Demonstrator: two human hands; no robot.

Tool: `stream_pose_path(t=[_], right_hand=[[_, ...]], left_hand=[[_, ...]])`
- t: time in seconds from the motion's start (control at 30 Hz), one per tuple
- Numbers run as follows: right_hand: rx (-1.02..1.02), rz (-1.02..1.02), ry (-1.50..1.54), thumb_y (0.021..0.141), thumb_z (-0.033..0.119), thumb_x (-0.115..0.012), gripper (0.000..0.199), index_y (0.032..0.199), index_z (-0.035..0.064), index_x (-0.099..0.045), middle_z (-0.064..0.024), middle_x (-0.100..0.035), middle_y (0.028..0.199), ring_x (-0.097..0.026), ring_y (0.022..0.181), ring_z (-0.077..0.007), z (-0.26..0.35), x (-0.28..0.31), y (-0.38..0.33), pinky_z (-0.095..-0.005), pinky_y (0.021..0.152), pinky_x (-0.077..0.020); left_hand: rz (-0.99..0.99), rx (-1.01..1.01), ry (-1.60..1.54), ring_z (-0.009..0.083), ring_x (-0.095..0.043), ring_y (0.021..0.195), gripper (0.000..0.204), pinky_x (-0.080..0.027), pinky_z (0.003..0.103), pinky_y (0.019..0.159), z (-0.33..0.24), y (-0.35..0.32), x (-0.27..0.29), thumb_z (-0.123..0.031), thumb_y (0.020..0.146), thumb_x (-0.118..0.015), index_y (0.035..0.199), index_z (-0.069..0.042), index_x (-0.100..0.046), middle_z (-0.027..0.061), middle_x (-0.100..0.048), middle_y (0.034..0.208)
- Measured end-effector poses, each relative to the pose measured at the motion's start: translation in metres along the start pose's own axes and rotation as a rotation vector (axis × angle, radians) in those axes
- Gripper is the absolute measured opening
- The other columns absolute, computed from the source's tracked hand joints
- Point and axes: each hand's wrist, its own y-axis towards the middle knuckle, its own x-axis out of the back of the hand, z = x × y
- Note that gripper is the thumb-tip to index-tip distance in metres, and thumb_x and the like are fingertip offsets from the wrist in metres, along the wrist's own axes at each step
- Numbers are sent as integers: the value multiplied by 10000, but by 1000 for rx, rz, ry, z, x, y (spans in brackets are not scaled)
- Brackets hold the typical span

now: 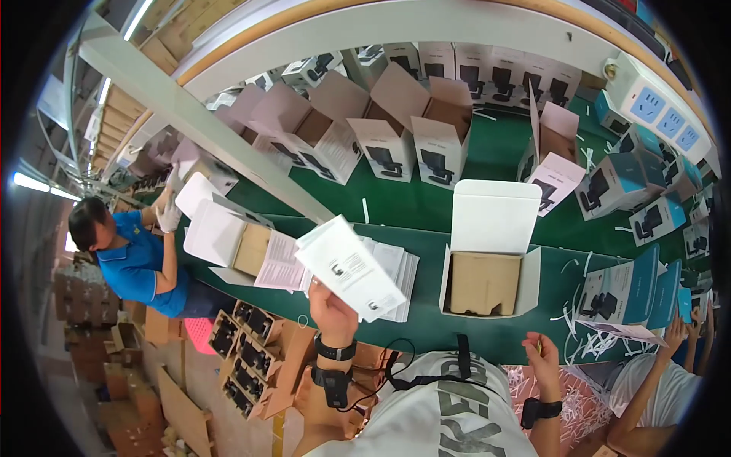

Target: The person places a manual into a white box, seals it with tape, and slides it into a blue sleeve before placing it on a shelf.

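Observation:
My left hand (329, 305) is raised over the near edge of the green belt (426, 206) and grips a white leaflet (350, 268) with small dark pictures on it. Just behind it lies a stack of white leaflets (392, 268). My right hand (542, 353) hangs low by my body at the belt's near edge, fingers curled; whether something small sits in it is unclear. An open white carton (489, 263) with a brown cardboard insert stands on the belt between my hands, lid flap up.
Another open white carton (228, 240) with a printed sheet lies at left. Several open printed boxes stand farther back. A person in a blue shirt (133, 259) works at left; another person's arms (662, 365) show at right. Brown trays of dark parts (247, 350) sit below.

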Motion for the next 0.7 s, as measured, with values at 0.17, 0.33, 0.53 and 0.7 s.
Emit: stream_pose_path(t=[0.17, 0.33, 0.53, 0.7], right_hand=[[119, -22, -68, 997, 57, -705, 326, 1311, -6, -643, -21, -723, 1076, -632, 959, -79, 29, -13, 6, -213, 799, -489], [144, 226, 1, 995, 27, -701, 326, 1316, 4, -654, -28, -728, 1088, -641, 965, -74, 64, -40, 6, -211, 800, -491], [140, 149, 17, 1000, 33, -704, 317, 1313, 5, -662, -31, -728, 1081, -660, 985, -85, 56, -34, 0, -222, 824, -505], [135, 65, 11, 1006, 34, -698, 289, 1292, -2, -672, -35, -728, 1079, -664, 987, -87, 46, -30, 2, -231, 841, -515]], left_hand=[[380, 14, 28, 197, -700, 1079, 316, -545, 289, 948, 25, -30, -47, -138, 1025, -588, 1275, 54, -567, 112, -705, 1185], [439, -305, 507, 212, -719, 982, 338, -570, 294, 856, 84, -33, -47, -129, 966, -707, 1239, 29, -585, 113, -719, 1137], [719, -932, 1026, 333, -714, 702, 368, -560, 344, 610, 69, -14, -46, -101, 840, -809, 1135, -11, -608, 162, -708, 953], [722, -857, 1160, 405, -664, 644, 345, -530, 390, 545, 66, -26, -43, -100, 785, -823, 1046, -19, -611, 190, -679, 895]])
